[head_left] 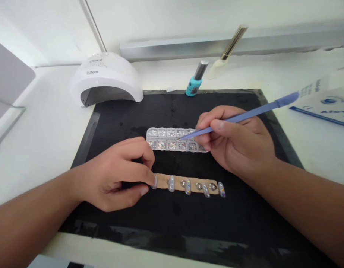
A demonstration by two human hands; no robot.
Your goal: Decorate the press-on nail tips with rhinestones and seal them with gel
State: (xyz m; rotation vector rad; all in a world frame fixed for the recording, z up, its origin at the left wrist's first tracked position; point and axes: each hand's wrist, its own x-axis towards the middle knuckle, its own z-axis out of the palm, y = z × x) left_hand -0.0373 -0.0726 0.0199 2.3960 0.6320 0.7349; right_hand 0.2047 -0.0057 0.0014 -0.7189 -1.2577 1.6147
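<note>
- The right hand (239,143) is pinched shut on a slim lilac-blue plastic picking pen (244,116), thumb and forefinger clamped near its thin end; the shaft runs away toward 2 o'clock and the point aims toward 8 o'clock.
- The pen's point rests over a clear plastic rhinestone tray with two rows of small square compartments (172,139), in about the middle of the tray; whether the point touches a stone cannot be told.
- The tray's right end is hidden behind the right hand's fingers.
- The left hand (116,175) is curled, thumb and forefinger closed on the left end of a tan strip of tape bearing a row of silvery artificial nails (188,185).
- That strip lies flat at 6 o'clock from the tray, well apart from it, with five nails visible across it, several with small coloured dots.
- Both strip and tray lie on a black textured rectangular work mat (244,223) spread over a white table (43,130).
- At 11 o'clock from the tray, at the mat's far left corner, stands a white domed nail-curing lamp (104,76).
- At 12 o'clock, just off the mat's far edge, stands a teal nail polish bottle with a silver cap (195,80); just beside it at 1 o'clock leans a pale bottle with a long gold cap (226,52).
- At 2 o'clock, off the mat, lies a white carton with blue print (325,102).
</note>
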